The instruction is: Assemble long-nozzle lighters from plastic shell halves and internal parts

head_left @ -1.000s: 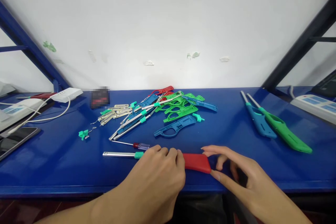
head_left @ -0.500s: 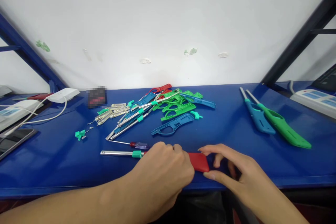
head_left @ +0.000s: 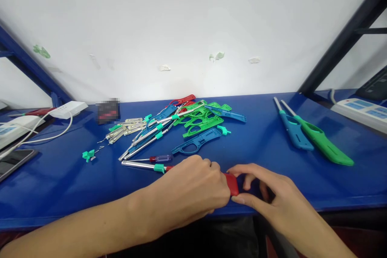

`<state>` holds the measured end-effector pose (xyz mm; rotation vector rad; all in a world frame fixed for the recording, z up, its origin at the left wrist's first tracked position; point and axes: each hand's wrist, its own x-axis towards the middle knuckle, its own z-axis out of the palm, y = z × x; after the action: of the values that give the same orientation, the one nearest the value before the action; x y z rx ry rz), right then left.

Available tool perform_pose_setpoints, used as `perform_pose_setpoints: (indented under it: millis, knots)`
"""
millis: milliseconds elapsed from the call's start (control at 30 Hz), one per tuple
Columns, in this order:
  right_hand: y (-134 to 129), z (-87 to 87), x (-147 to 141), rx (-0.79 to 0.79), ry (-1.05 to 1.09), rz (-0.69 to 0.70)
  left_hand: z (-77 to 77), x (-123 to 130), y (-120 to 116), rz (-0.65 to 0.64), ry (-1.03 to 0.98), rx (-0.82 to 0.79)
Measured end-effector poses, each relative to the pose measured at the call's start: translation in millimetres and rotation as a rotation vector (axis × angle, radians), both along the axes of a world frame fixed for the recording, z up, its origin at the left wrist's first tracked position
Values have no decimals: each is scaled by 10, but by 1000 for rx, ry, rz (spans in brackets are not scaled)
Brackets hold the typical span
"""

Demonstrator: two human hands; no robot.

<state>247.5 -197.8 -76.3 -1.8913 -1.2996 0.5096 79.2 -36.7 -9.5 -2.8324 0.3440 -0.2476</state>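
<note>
A red long-nosed gas lighter lies near the table's front edge, its silver barrel and teal collar pointing left. Clenched over its handle, my left hand hides most of the red body. My right hand grips the handle's butt end between thumb and index finger, the other fingers curled behind. Just beyond the barrel is a screwdriver with a red and clear purple handle. Farther back sits an empty blue handle shell.
Green handle shells, metal barrels and pale inner parts are heaped at the middle back. A blue lighter and a green lighter lie at right. A phone and a power strip are at left.
My left hand has slid right along the handle, covering more of the red body. The lighter has shifted slightly right and away from me. My right hand keeps its grip on the end.
</note>
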Motion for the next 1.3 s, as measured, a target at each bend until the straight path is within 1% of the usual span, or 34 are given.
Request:
perform_pose_setpoints:
  millis: [133, 300, 467, 767, 933, 1033, 1133, 1300]
  knots:
    - [1, 21, -5, 4, 2, -5, -8, 55, 14, -44, 8, 23]
    - [12, 72, -7, 0, 11, -3, -72, 96, 33, -62, -14, 53]
    - [14, 90, -36, 7, 13, -17, -109, 73, 42, -72, -31, 89]
    - [-5, 58, -34, -10, 33, 17, -58, 34, -54, -114, -24, 159]
    - [-6, 85, -42, -13, 55, 28, -125, 0, -87, -76, -86, 218]
    - [1, 100, -54, -1, 78, 39, -158, -18, -113, -92, -133, 270]
    - [6, 86, -60, 11, 90, 37, -151, -34, -154, -120, -131, 230]
    - [7, 73, -48, -13, 97, 45, -144, -66, -167, -72, -104, 148]
